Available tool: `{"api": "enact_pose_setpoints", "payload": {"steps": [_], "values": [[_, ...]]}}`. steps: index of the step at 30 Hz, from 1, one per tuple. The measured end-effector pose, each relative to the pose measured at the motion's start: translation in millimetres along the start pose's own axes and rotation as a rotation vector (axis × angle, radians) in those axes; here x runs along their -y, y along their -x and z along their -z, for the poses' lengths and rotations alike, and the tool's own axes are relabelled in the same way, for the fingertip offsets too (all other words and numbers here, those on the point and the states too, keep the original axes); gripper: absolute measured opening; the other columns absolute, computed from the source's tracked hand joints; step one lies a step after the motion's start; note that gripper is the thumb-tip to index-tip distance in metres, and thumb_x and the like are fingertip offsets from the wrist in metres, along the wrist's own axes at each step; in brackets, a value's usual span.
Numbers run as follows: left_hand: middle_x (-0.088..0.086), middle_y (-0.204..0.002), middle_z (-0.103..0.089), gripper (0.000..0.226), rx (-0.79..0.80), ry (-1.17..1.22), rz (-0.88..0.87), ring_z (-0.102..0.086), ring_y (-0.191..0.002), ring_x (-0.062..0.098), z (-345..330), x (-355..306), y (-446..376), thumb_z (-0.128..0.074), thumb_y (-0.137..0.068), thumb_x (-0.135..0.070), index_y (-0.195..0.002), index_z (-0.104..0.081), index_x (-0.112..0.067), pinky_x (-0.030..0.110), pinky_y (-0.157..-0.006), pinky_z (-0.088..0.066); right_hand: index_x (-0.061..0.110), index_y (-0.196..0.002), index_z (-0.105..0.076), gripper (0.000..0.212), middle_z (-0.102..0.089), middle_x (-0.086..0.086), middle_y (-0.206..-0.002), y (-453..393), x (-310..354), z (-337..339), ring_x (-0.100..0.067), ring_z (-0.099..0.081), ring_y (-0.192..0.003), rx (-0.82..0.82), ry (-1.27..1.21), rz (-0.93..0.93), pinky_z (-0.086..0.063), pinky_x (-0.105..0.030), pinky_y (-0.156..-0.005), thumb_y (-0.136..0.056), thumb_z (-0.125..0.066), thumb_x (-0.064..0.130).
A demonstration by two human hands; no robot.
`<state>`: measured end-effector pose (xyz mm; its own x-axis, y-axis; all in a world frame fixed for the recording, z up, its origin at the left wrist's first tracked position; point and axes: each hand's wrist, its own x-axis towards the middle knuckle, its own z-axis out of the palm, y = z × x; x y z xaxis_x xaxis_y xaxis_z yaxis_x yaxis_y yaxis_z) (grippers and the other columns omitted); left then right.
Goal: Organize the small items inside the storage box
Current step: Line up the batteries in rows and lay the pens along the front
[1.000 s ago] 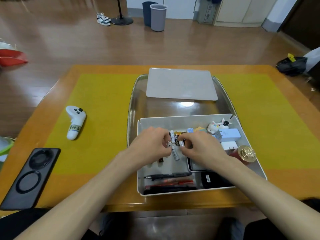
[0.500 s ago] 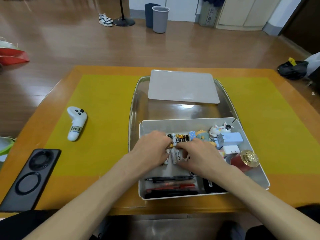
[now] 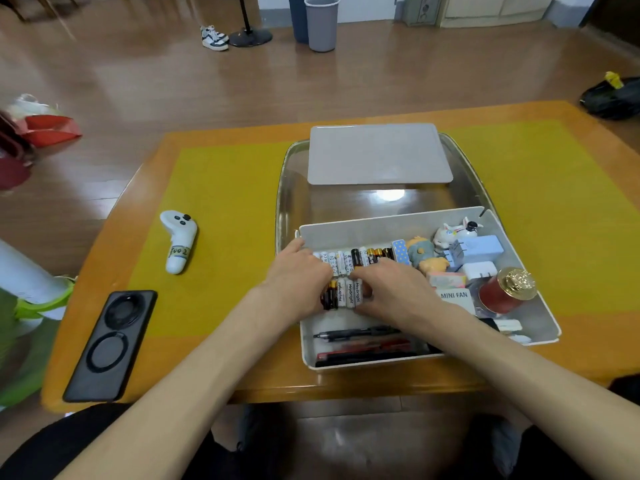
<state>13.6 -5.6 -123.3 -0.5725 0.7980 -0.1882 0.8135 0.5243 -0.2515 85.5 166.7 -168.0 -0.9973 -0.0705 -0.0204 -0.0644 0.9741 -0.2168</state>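
Head view: lining up batteries inside the storage box point(image 3: 346, 233), which sits on the desk point(image 3: 346, 379) directly under both hands. Left hand point(image 3: 298, 278) curled, fingers pressing the left end of a short near row of batteries point(image 3: 343, 294); right hand point(image 3: 394, 289) curled likewise against the right end of that row. Squeezing rather than lifting, by the look of it; whether any single cell is pinched cannot be told. Just beyond the fingertips, a longer far row of batteries point(image 3: 349, 259) along the back wall. Right of the hands: small figurines point(image 3: 420, 252), a blue charger point(image 3: 476, 249), a white charger point(image 3: 479, 270), a "MINI FAN" box point(image 3: 455, 296), a red jar point(image 3: 505, 292) with gold lid. Nearer than the hands: pens point(image 3: 360, 336) laid lengthwise. Likely next: nudging the near row square and parallel to the far one, needing gentle, even pressure to keep cells from rolling.
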Motion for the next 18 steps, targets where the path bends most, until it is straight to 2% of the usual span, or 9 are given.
{"api": "enact_pose_setpoints", "payload": {"steps": [4, 7, 12, 18], "values": [[-0.001, -0.103, -0.07, 0.041, 0.09, -0.013, 0.008, -0.06, -0.104, 0.02, 3.7, -1.6, -5.3, -0.069, -0.078, -0.063, -0.094, -0.066, -0.025, 0.035, -0.106, -0.029, 0.028, -0.117, -0.064, 0.04, -0.066, 0.001, -0.099, -3.3, 2.1, 3.2, -0.022, -0.058, -0.103, 0.027, -0.03, -0.031, -0.051, -0.038, -0.071, -0.079, -0.072, 0.039], [0.0, -0.103, -0.069, 0.056, 0.157, -0.048, 0.018, -0.059, -0.105, 0.022, 3.9, -5.7, -11.1, -0.068, -0.071, -0.075, -0.095, -0.065, -0.025, 0.038, -0.104, -0.03, 0.029, -0.116, -0.062, 0.039, -0.064, 0.002, -0.098, -1.8, 1.5, 2.9, -0.021, -0.058, -0.104, 0.031, -0.048, -0.046, -0.048, -0.037, -0.07, -0.079, -0.071, 0.037], [0.002, -0.11, -0.071, 0.053, 0.189, -0.077, 0.031, -0.062, -0.108, 0.023, 2.9, -11.9, -18.8, -0.072, -0.073, -0.068, -0.099, -0.065, -0.023, 0.038, -0.101, -0.031, 0.028, -0.103, -0.06, 0.026, -0.064, 0.002, -0.096, 3.0, -2.6, 1.5, -0.022, -0.058, -0.103, -0.004, -0.088, -0.041, -0.047, -0.037, -0.07, -0.081, -0.07, 0.036], [0.001, -0.108, -0.071, 0.043, 0.161, -0.063, 0.046, -0.062, -0.107, 0.022, 2.4, -12.0, -17.3, -0.072, -0.077, -0.062, -0.095, -0.065, -0.023, 0.037, -0.098, -0.029, 0.029, -0.112, -0.063, 0.033, -0.066, 0.002, -0.102, 0.2, -4.9, -0.8, -0.023, -0.058, -0.109, 0.009, -0.087, -0.042, -0.051, -0.038, -0.074, -0.08, -0.07, 0.034]]}}
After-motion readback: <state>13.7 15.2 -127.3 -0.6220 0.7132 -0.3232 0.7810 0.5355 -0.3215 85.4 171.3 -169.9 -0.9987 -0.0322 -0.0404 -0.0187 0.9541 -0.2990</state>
